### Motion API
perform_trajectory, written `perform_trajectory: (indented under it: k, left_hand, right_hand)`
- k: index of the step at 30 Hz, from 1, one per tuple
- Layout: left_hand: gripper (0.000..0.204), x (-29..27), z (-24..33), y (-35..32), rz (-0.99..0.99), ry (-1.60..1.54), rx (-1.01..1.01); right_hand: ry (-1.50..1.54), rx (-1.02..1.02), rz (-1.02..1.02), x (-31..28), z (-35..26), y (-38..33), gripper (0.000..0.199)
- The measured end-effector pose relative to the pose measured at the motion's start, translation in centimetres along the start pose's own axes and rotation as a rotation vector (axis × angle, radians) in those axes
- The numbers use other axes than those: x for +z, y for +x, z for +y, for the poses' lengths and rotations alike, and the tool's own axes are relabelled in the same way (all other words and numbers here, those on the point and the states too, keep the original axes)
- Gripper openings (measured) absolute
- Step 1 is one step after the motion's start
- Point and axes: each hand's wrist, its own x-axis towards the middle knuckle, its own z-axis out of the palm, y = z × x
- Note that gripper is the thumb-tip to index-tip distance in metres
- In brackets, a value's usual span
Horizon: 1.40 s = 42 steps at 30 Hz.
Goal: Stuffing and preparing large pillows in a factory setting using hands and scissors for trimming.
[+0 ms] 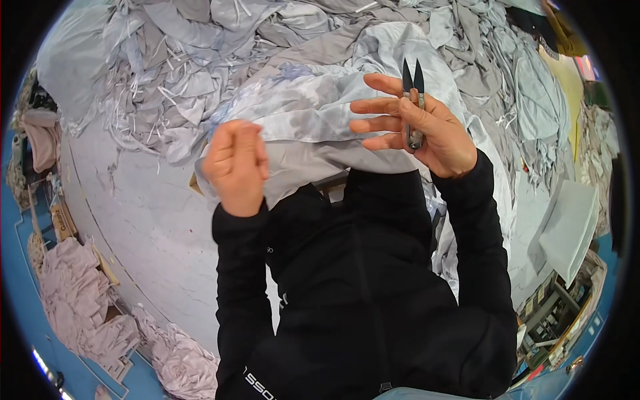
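Right hand (443, 133): fingers spread, thumb pinning thread snips (419, 85) along fingers, blades pointing far; likely held so fingertips stay free. Left hand (235, 167) curled narrow, thumb against fingers; cannot tell if anything pinched. Grey, blue-white patterned fabric (300, 110) spread near, beneath hands, probably for easy reach; fabric heap (167, 40) far on counter (147, 200). White lettering (259, 383) on black jacket (400, 287); print on carton (63, 220), left.

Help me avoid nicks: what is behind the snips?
Behind the snips are fingers of the right hand and, at the blade tips, pale fabric. Whatever the handles cover is hidden.
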Motion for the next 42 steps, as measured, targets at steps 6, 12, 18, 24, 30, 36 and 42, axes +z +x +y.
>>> perform_trajectory:
  k: [6,12,18,24,30,36,42]
  left_hand:
    - [0.012,-1.1,2.3,-0.9,0.123,-0.095,0.113]
    - [0.011,4.2,1.8,-1.7,-0.251,0.150,0.106]
    - [0.006,4.6,-1.2,-1.0,-0.242,0.334,0.315]
    - [0.007,0.6,0.4,-1.1,-0.118,-0.046,-0.124]
    - [0.010,-11.0,1.5,-1.3,0.332,0.066,0.090]
    - [0.011,-24.1,-4.2,-2.0,0.594,0.409,-0.102]
    - [0.016,-29.9,-15.6,-4.9,0.569,0.490,-0.501]
  right_hand:
    - [-0.007,0.063,-0.103,1.6,0.7,1.9,0.056]
    - [0.051,0.115,-0.159,3.8,2.2,3.0,0.049]
    - [-0.014,0.142,-0.135,3.6,3.2,3.4,0.042]
    - [0.068,0.229,-0.209,2.7,2.5,3.5,0.047]
    - [-0.165,0.265,-0.253,1.2,2.2,3.4,0.054]
    - [-0.246,0.224,-0.091,-1.3,1.1,1.6,0.049]
    - [-0.177,0.189,-0.047,-3.1,1.5,1.3,0.046]
